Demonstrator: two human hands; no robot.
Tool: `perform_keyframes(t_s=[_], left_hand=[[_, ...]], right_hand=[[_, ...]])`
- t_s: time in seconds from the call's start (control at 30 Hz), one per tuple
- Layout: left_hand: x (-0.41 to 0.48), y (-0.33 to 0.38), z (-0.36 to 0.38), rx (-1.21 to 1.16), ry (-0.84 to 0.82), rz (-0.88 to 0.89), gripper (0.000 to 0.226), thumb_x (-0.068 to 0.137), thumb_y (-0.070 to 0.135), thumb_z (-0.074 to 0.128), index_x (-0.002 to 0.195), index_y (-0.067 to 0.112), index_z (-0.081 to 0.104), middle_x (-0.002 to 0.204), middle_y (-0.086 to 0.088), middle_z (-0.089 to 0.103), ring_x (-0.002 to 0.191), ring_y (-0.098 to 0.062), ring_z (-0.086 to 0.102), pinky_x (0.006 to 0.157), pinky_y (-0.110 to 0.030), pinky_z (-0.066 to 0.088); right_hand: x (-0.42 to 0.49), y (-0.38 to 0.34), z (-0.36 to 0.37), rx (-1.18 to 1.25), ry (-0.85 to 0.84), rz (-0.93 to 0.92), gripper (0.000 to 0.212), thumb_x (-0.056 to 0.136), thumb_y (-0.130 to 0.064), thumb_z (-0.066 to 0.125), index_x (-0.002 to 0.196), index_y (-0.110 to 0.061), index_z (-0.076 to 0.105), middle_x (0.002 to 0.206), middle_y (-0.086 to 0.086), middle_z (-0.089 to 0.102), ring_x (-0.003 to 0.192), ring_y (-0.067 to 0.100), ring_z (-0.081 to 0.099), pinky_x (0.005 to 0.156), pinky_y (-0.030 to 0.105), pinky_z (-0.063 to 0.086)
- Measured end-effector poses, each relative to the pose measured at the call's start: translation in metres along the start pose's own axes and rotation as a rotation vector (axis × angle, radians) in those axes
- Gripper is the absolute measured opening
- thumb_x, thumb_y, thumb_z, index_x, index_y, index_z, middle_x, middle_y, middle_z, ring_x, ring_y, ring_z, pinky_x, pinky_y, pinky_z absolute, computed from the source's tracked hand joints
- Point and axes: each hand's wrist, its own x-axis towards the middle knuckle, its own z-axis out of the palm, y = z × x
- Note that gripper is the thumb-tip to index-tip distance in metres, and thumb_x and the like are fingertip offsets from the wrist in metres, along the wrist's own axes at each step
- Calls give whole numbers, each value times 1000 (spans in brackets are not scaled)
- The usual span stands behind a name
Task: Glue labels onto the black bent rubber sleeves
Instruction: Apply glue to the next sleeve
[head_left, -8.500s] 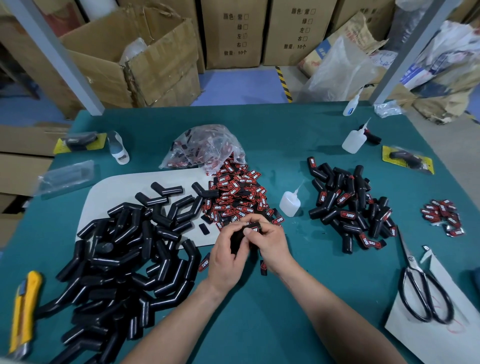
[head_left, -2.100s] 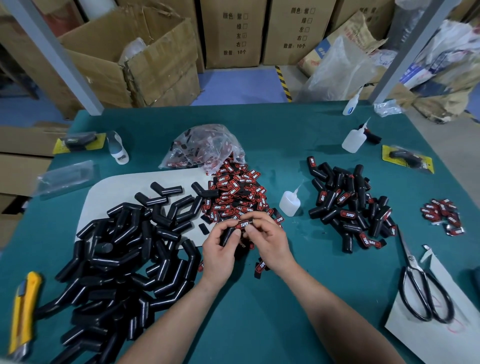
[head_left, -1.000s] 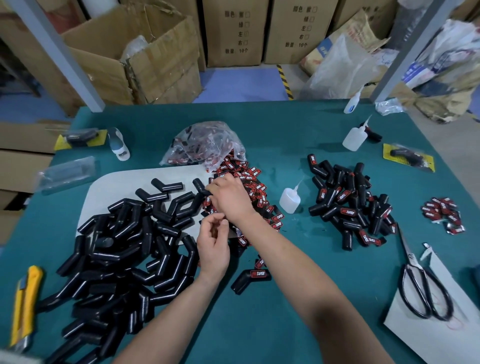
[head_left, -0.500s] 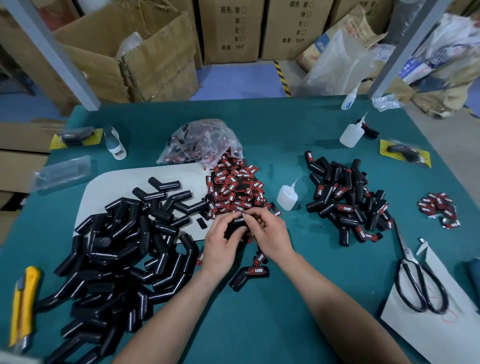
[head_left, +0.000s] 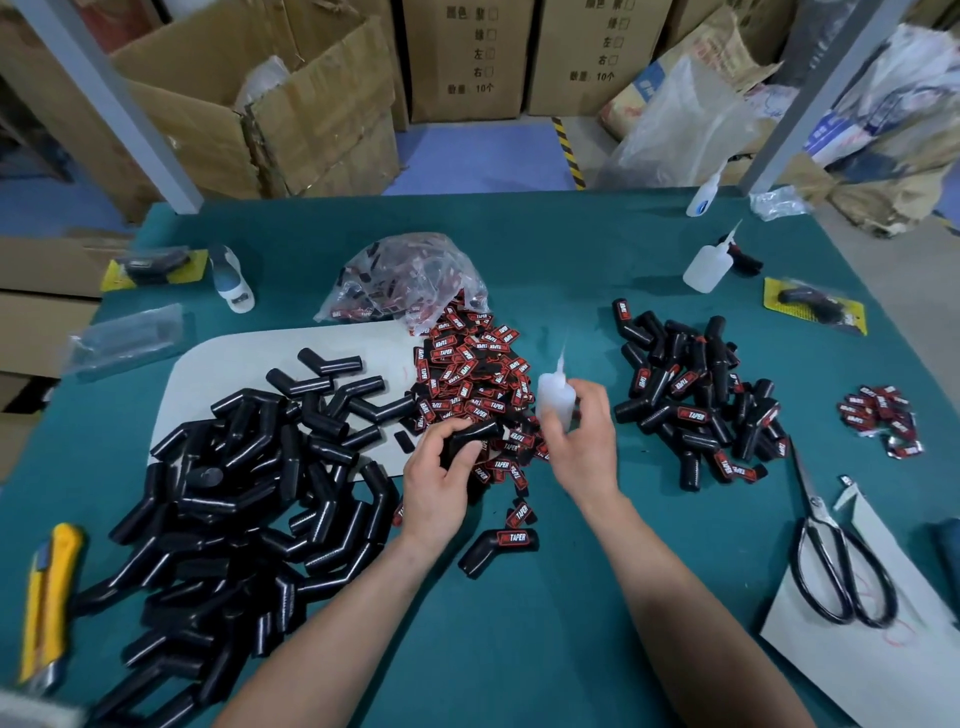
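Low in the centre of the frame I see one labelled sleeve lying on the green table; just above it my left hand curls its fingers round a black bent sleeve, while my right hand grips the glue bottle, nozzle up. Beyond the hands lies the heap of red labels; the unlabelled sleeves fill the left, the finished pile the right.

Glossy, smooth black rubber sleeves heap at eight o'clock on the matt teal bench. Glue bottle, centre: translucent plastic. Bag, twelve o'clock: clear, crinkled film. Scissors, four o'clock: shiny metal blades.
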Motion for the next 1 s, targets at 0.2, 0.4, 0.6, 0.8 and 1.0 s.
perform_keyframes(t_s=[0.2, 0.4, 0.6, 0.8, 1.0], left_hand=[[2, -2, 1, -41, 16, 27, 29, 99, 13, 68, 111, 39, 65, 117, 11, 70, 112, -7, 65, 91, -22, 53], [4, -4, 3, -164, 44, -113, 45, 96, 10, 70, 119, 47, 58, 119, 25, 66, 119, -3, 62, 103, -23, 49], [4, -6, 1, -189, 55, -137, 42, 95, 11, 72, 109, 49, 64, 114, 9, 72, 105, -12, 70, 93, -37, 59], [6, -3, 1, -177, 74, -103, 50, 93, 9, 75, 107, 57, 68, 118, 19, 66, 112, -8, 66, 92, -34, 60], [4, -2, 1, -217, 80, -148, 47, 92, 10, 76, 106, 55, 67, 109, 20, 74, 95, -2, 72, 79, -15, 56]], right_hand=[[-16, -13, 7, 99, -129, -47, 34, 94, -42, 48, 128, -44, 42, 115, -38, 51, 106, -18, 50, 90, 3, 36], [-12, -12, 2, 501, -31, 142, 36, 78, -36, 78, 107, -48, 61, 103, -22, 68, 90, -1, 65, 75, 14, 50], [11, -6, -5, 1065, 37, 467, 33, 73, -1, 73, 104, -5, 64, 99, 6, 74, 89, 17, 68, 71, 24, 53], [12, -4, -9, 1183, 77, 541, 21, 86, -20, 65, 103, -9, 58, 82, 5, 67, 55, 11, 50, 48, 21, 39], [2, -11, -7, 960, 220, 427, 25, 85, -34, 65, 85, -13, 52, 49, -7, 44, 35, 12, 38, 37, 19, 29]])
